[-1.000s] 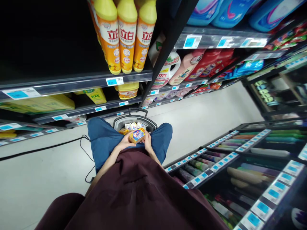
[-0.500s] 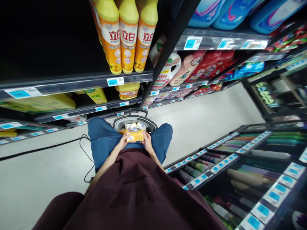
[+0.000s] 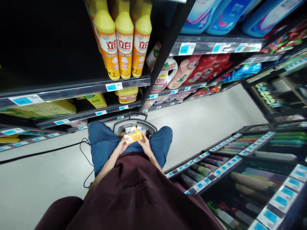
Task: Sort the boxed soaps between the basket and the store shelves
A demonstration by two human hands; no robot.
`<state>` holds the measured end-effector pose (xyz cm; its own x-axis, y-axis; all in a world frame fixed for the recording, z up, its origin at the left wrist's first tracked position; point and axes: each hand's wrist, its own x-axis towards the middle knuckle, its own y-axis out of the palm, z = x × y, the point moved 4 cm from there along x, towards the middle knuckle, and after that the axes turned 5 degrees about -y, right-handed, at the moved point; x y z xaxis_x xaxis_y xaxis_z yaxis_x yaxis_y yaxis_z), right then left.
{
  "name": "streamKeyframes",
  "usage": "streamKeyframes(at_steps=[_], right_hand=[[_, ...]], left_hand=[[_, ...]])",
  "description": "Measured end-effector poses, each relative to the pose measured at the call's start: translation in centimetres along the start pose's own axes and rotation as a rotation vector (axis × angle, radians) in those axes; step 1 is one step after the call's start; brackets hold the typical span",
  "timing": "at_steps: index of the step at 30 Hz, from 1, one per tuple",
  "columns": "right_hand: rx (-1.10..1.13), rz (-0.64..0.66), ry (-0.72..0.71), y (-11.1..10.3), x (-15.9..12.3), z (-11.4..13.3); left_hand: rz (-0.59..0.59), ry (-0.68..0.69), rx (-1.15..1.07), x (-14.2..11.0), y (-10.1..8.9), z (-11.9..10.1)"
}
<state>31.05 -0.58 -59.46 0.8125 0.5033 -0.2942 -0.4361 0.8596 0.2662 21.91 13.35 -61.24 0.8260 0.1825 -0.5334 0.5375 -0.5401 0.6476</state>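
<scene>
1. Head view: both forearms reach forward from the lap, and here's the left hand, its fingers closed around the left end of a yellow package.
2. Over on the other end, the right hand grips too, so the package sits tilted between them, just above the near side of a grey basket.
3. Small packs lie in that basket, partly hidden behind the package; blue-trousered knees flank it.
4. Beyond, yellow bottles stand shelved; a black cable crosses the floor at left.
</scene>
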Motion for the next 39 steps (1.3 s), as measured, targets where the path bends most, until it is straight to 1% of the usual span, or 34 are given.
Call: streamKeyframes(at_steps=[3, 7, 9, 12, 14, 16, 18, 20, 21, 23, 26, 29, 31, 33, 36, 39], right_hand=[[0.119, 0.015, 0.088, 0.1, 0.0, -0.3], [0.246, 0.021, 0.07, -0.2, 0.2, 0.0], [0.287, -0.015, 0.051, -0.6, 0.4, 0.1], [0.28, -0.104, 0.068, -1.3, 0.4, 0.0], [0.204, -0.135, 0.074, -1.4, 0.3, -0.1], [0.08, -0.095, 0.039, -1.0, 0.1, 0.2], [-0.036, 0.025, -0.007, -0.2, -0.1, 0.5], [-0.102, 0.162, -0.03, 0.7, -0.3, 0.6], [-0.116, 0.203, -0.032, 0.9, -0.4, 0.7], [-0.129, 0.23, -0.037, 1.1, -0.5, 0.7], [-0.132, 0.234, -0.047, 0.9, -0.6, 0.7], [-0.1, 0.23, -0.006, 0.8, -0.7, 0.3], [-0.065, 0.197, 0.04, 0.6, -0.7, -0.2], [-0.023, 0.134, 0.067, 0.3, -0.7, -0.8], [0.041, 0.044, 0.065, -0.4, -0.5, -1.3], [0.091, 0.012, 0.051, -1.0, -0.2, -1.3]], left_hand=[[0.016, 0.013, 0.037, -0.2, 0.1, 0.0], [0.07, 0.012, 0.077, -0.4, 0.3, 0.1], [0.123, 0.008, 0.134, -0.4, 0.4, 0.2], [0.221, -0.027, 0.293, -0.3, 0.7, 0.6], [0.221, -0.034, 0.364, -0.1, 0.5, 0.9], [0.168, -0.016, 0.386, 0.0, 0.2, 1.1], [0.108, 0.006, 0.405, 0.0, -0.1, 1.2], [0.067, 0.026, 0.41, -0.3, -0.2, 1.3], [0.05, 0.043, 0.39, -0.4, -0.3, 1.3], [0.003, 0.075, 0.29, -0.7, -0.3, 1.2], [-0.087, 0.089, 0.069, -1.0, -0.4, 1.2], [-0.143, 0.13, -0.115, -1.0, -0.4, 0.8], [-0.147, 0.14, -0.171, -1.1, -0.3, 0.6], [-0.134, 0.124, -0.18, -1.1, -0.3, 0.6], [-0.085, 0.096, -0.16, -0.9, -0.1, 0.8], [-0.043, 0.08, -0.109, -0.8, -0.1, 1.0]])
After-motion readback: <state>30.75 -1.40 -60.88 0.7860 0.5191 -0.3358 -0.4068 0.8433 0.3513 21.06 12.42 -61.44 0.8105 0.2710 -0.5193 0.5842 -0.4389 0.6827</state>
